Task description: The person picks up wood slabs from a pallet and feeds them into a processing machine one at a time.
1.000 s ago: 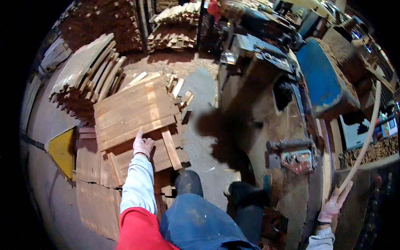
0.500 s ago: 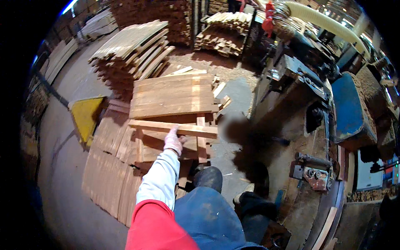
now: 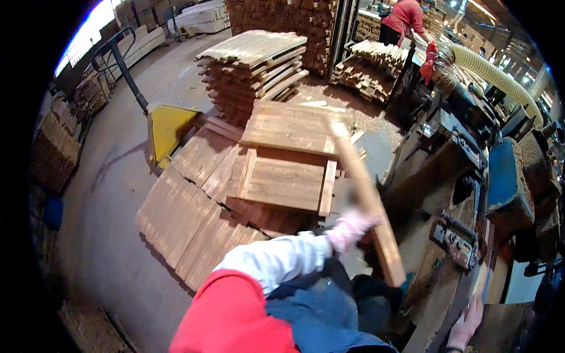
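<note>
My left hand (image 3: 348, 231), in a pale glove, grips a long wooden board (image 3: 369, 197) and holds it up at a slant over the gap between the stack and the machine. Motion blurs the board's upper part. At the lower right, my gloved right hand (image 3: 465, 326) reaches forward with its fingers stretched out, touching the near end of a narrow wooden strip (image 3: 481, 281) on the machine's edge. Left of my left hand is a low stack of boards (image 3: 282, 179), with two short crosspieces (image 3: 328, 188) lying across its lower layer.
A yellow pallet jack (image 3: 168, 132) stands beyond the stack on the left. Behind it rises a taller pile of boards (image 3: 253, 50). The machine (image 3: 453, 241) with a blue housing (image 3: 503, 176) fills the right side. A co-worker in red (image 3: 406, 17) is at the far right.
My left hand has lifted the board off the stack and swung it right, toward the machine. My right hand has come into view, and the strip beside it lies farther forward.
</note>
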Available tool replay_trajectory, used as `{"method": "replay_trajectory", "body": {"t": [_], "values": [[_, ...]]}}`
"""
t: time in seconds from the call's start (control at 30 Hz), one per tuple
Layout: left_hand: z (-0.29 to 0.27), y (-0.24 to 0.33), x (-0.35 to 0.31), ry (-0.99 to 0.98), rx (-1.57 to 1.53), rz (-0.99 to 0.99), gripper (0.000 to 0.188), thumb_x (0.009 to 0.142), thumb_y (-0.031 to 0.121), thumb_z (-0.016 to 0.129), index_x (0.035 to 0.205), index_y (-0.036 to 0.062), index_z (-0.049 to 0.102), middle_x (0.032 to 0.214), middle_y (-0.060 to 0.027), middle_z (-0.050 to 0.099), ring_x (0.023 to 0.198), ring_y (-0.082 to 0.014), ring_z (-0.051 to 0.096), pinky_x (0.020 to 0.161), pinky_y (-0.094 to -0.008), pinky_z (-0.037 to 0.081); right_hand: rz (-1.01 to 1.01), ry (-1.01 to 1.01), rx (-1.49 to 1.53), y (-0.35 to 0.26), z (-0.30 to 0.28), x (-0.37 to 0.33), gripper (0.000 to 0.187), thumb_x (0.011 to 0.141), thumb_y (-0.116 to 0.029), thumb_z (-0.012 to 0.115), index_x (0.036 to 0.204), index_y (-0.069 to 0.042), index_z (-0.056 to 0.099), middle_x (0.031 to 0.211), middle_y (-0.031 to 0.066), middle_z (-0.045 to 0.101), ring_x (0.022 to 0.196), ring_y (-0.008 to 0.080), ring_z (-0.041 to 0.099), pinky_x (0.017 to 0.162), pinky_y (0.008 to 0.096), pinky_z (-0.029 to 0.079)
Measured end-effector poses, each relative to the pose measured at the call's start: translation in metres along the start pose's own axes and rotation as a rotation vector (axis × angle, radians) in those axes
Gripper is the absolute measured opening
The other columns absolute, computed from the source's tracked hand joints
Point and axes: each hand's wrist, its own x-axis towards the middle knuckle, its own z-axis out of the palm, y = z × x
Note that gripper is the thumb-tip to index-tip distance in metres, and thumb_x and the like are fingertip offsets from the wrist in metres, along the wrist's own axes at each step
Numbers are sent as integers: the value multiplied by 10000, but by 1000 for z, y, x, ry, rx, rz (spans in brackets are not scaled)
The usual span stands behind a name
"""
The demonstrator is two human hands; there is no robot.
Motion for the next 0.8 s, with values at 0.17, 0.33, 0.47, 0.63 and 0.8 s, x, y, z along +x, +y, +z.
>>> {"method": "replay_trajectory", "body": {"t": [0.17,0.33,0.47,0.63,0.8], "values": [[142,2,-60,-323,122,-38,478,851,397,747,1125,17,655,912,-93,699,756,-173,634,651,-332,541,10,48,366,-170,-68,-23,743,791,15,651,1499,-1,424,1491,184,488,1340,285,498,1152,371,334],[194,6,-101,-997,-136,-367,618,892,370,738,1343,9,518,1001,-78,673,818,-154,641,668,-296,538,265,7,248,-142,-91,-133,673,866,-89,722,1484,-40,460,1408,263,545,1266,388,554,1062,399,435],[148,-36,-18,-822,-112,-318,461,963,305,664,1331,70,513,1068,-80,666,941,-198,668,812,-352,561,557,-258,32,-107,-105,-277,733,882,-143,717,1533,-63,390,1417,257,539,1232,403,562,1035,423,445],[24,-65,112,-172,-323,-441,261,944,307,689,1084,101,610,904,-57,652,726,-193,649,642,-359,602,807,-48,75,-104,-99,-292,690,929,-175,643,1540,-24,360,1468,235,487,1297,369,513,1086,411,402],[-169,-107,227,378,-446,-298,549,905,353,733,1310,54,513,1060,-159,624,859,-284,645,652,-383,601,605,398,150,-47,-37,-182,622,1011,-202,493,1571,-21,288,1568,156,381,1346,270,472,1117,363,372]]}}
